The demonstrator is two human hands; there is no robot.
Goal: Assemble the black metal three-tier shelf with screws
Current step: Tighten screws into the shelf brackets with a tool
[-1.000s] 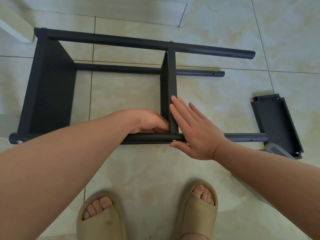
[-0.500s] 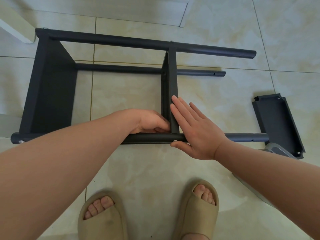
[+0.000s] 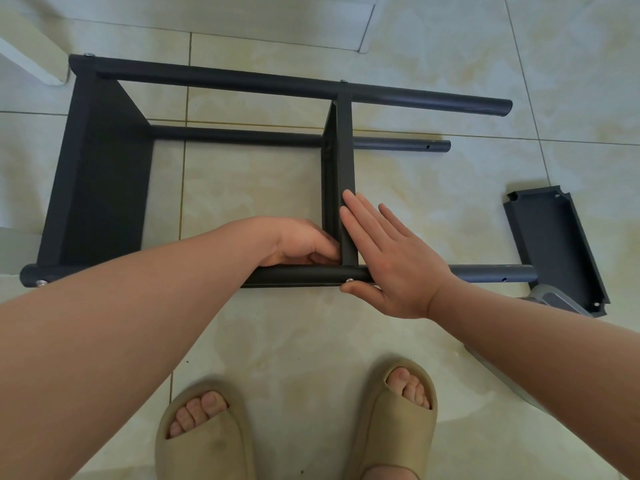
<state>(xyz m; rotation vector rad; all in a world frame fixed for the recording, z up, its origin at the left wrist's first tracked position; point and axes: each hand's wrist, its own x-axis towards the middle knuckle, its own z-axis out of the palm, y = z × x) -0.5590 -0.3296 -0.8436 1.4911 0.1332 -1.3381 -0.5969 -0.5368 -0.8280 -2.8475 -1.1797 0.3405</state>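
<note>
The black metal shelf frame (image 3: 214,81) lies on its side on the tiled floor, with an end tier (image 3: 104,188) at the left and a middle tier (image 3: 344,150) fixed between the poles. My left hand (image 3: 301,240) reaches in on the left side of the middle tier, where it meets the near pole (image 3: 298,273); its fingers are curled and what they hold is hidden. My right hand (image 3: 391,258) lies flat against the right face of that tier. Its thumb is under the pole beside a silver screw head (image 3: 349,280).
A loose black tier panel (image 3: 554,244) lies on the floor at the right, past the pole ends, partly over a grey object (image 3: 550,299). A white furniture leg (image 3: 31,53) stands at the top left. My feet in beige slippers (image 3: 204,434) are just below the frame.
</note>
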